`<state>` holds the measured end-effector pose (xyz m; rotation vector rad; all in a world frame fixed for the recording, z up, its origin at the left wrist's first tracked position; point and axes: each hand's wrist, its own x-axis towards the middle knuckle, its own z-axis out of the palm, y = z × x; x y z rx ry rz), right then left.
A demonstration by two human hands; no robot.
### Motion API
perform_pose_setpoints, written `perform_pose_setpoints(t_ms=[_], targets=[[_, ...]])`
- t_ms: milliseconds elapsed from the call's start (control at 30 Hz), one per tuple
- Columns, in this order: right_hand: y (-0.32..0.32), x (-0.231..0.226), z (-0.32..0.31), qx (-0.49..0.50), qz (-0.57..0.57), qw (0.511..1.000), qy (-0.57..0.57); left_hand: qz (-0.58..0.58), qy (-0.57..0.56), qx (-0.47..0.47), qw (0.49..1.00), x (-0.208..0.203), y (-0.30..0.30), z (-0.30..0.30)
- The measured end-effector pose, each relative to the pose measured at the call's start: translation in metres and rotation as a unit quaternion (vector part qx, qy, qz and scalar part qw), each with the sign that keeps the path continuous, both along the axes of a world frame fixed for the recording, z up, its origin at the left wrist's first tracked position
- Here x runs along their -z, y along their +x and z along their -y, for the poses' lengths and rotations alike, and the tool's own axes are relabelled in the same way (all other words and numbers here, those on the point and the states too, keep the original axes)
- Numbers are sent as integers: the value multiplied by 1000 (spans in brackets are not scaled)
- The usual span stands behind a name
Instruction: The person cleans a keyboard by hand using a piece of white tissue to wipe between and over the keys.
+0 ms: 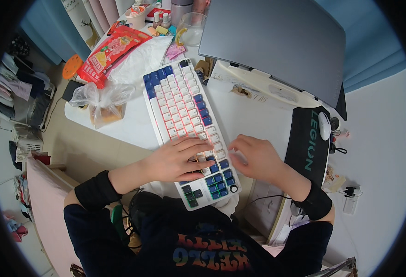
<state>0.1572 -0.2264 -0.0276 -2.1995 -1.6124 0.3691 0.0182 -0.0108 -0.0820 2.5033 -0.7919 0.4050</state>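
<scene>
A white mechanical keyboard (pixel 169 108) with white, navy and black keycaps lies at a slant before me, its near end out past the desk edge toward my lap. Pink-red light glows between many keys, and green light at the near end. My left hand (pixel 177 159) rests across the keys of the near half, palm down with fingers spread; it hides some of them. Just beyond the keyboard's right edge is my right hand (pixel 260 159), its fingers loosely bent and the thumb apart from them. I see nothing held in it. A round knob (pixel 233 189) sits at the near right corner.
A grey laptop (pixel 272 41) on a pale stand (pixel 267 85) fills the back right. A white mouse (pixel 324 125) lies on a black mat (pixel 307 143). At the back left are a red snack packet (pixel 115 51), a tied plastic bag (pixel 103 104) and a glass mug (pixel 191 30).
</scene>
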Motion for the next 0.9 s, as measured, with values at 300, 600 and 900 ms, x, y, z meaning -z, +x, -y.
perform_pose_setpoints(t_ms=[300, 600, 900], targets=[[-3, -10, -29, 84, -51, 973, -207, 11, -11, 6, 1000, 1, 1, -2], [-6, -10, -39, 103, -49, 953, -281, 35, -32, 11, 999, 4, 0, -4], [6, -10, -55, 79, -77, 940, -322, 52, -89, 9, 995, 10, -3, -4]])
